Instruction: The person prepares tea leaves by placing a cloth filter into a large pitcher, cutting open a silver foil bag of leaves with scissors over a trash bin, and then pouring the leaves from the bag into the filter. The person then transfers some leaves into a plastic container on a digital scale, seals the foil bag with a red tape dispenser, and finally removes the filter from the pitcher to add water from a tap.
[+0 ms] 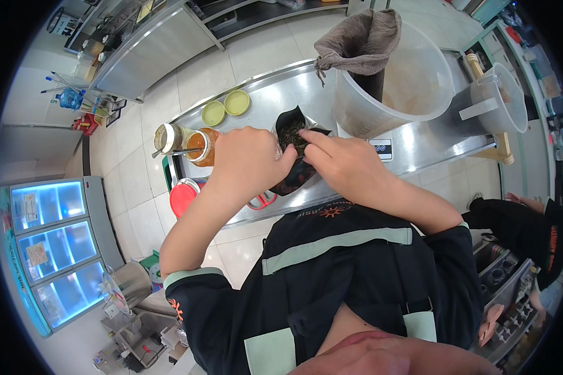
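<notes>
A dark foil bag stands on the steel table with its mouth spread wide. Loose dark dried leaves, perhaps tea, show inside. My left hand grips the bag's left side, its thumb at the rim. From the right, my right hand holds the opposite edge, fingertips at the opening beside the leaves. Just past that hand lies a digital scale, partly hidden. Red-handled scissors lie below my left wrist.
A large translucent bucket carries a brown cloth bag over its rim. Right of it is a translucent jug. Left are an orange-filled jar, another glass jar, green lids and a red lid. Another person stands at right.
</notes>
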A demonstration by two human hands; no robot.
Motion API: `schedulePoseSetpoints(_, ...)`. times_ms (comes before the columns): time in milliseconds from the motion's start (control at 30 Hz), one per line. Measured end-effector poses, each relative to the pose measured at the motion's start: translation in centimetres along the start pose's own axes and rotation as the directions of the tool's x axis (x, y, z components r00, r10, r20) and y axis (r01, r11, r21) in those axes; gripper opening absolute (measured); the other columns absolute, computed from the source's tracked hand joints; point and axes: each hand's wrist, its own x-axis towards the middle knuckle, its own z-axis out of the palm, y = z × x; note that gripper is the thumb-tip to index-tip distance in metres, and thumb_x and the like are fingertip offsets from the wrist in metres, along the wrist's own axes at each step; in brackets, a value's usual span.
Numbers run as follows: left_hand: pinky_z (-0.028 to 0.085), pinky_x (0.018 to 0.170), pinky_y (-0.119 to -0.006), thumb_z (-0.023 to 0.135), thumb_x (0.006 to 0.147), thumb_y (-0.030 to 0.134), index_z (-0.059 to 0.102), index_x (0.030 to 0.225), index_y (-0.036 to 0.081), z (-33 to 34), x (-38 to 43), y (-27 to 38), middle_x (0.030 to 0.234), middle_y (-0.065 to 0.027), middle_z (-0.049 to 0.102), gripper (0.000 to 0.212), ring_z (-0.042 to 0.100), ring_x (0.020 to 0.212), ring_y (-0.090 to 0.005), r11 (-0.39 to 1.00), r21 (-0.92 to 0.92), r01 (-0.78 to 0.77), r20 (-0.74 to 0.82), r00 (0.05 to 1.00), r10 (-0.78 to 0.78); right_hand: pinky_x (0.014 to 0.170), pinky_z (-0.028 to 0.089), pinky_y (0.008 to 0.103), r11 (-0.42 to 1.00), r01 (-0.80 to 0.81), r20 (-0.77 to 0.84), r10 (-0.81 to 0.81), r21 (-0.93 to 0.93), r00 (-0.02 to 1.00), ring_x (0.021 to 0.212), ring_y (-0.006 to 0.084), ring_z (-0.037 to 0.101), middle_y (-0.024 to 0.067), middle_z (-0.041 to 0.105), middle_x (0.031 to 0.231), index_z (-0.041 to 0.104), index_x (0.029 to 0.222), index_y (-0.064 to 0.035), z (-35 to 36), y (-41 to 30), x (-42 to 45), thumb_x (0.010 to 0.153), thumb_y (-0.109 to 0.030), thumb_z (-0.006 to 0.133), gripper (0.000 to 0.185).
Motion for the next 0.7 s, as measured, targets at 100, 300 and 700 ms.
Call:
schedulePoseSetpoints(100,0.05,0.051,-0.041,0.059,0.073,0.028,0.066,0.06,0.002,0.3,0.0,-0.1,0.054,-0.0181,0.058,0.03,0.061,0.051,-0.0338,1.0,-0.009,-0.002,-0.062,0.998,0.001,0.055,0.048,0.0304,0.99,-0.024,0.101,0.038,-0.141,0.994,0.065,0.0206,0.057,0.0114,0.059,0.112,0.057,0.095,-0.0029,-1.3,-0.6,0.9,0.078,-0.032,0.065,0.035)
schedulePoseSetpoints(300,0.05,0.052,-0.042,0.058,0.07,0.024,0.065,0.06,0.003,0.2,-0.4,-0.6,0.052,-0.0179,0.057,0.025,0.061,0.051,-0.0335,0.999,-0.015,0.05,-0.044,0.998,-0.051,0.054,0.047,0.0291,0.939,-0.101,0.191,0.17,-0.328,0.967,0.063,0.0216,0.055,0.0146,0.053,0.126,0.058,0.104,-0.0009,-2.9,-0.6,1.7,0.067,-0.055,0.068,0.067)
schedulePoseSetpoints(700,0.044,0.049,-0.032,0.069,0.075,0.028,0.057,0.097,0.009,-0.2,-2.6,-0.6,0.068,-0.0064,0.052,0.031,0.058,0.056,-0.0233,0.935,0.105,-0.337,-0.321,0.879,0.353,0.057,0.052,0.0317,0.985,-0.127,0.109,0.14,-0.12,0.984,0.078,0.0227,0.059,0.0164,0.052,0.118,0.054,0.092,-0.0034,-1.2,-0.5,1.1,0.076,-0.025,0.068,0.031)
